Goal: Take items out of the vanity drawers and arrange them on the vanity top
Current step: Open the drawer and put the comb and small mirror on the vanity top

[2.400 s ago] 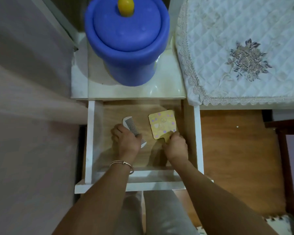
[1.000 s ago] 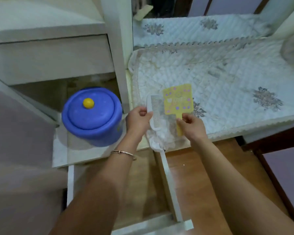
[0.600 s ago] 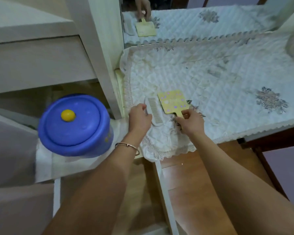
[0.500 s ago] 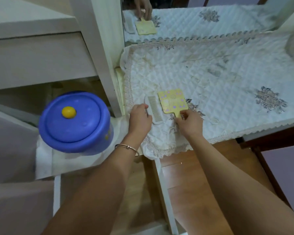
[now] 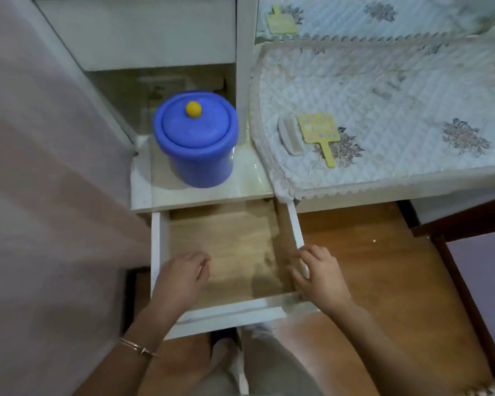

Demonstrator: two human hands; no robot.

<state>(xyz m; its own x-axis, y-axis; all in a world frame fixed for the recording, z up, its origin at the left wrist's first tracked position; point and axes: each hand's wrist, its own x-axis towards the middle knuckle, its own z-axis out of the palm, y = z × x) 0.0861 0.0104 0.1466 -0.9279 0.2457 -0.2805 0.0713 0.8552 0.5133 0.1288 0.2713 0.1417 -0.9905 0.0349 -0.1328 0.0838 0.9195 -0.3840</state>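
The white drawer [image 5: 293, 224] stands pulled out, its wooden bottom bare. My left hand [image 5: 180, 277] hovers over the drawer's front left part, fingers loosely curled, holding nothing. My right hand [image 5: 319, 274] rests at the drawer's right wall near the front, fingers spread over the rim. On the quilted white cloth [image 5: 383, 110] of the vanity top lie a white comb [image 5: 289, 136] and, right beside it, a yellow hand mirror [image 5: 320, 132] with its handle pointing toward me.
A blue lidded bucket [image 5: 196, 138] with a yellow knob stands on the low shelf above the drawer. A mirror [image 5: 355, 12] at the back reflects the cloth and the yellow hand mirror. Wooden floor lies to the right; a dark stool edge [image 5: 469, 267] is far right.
Both hands let go of the comb and the hand mirror on the cloth and came back down to the open drawer. My view tilted down.
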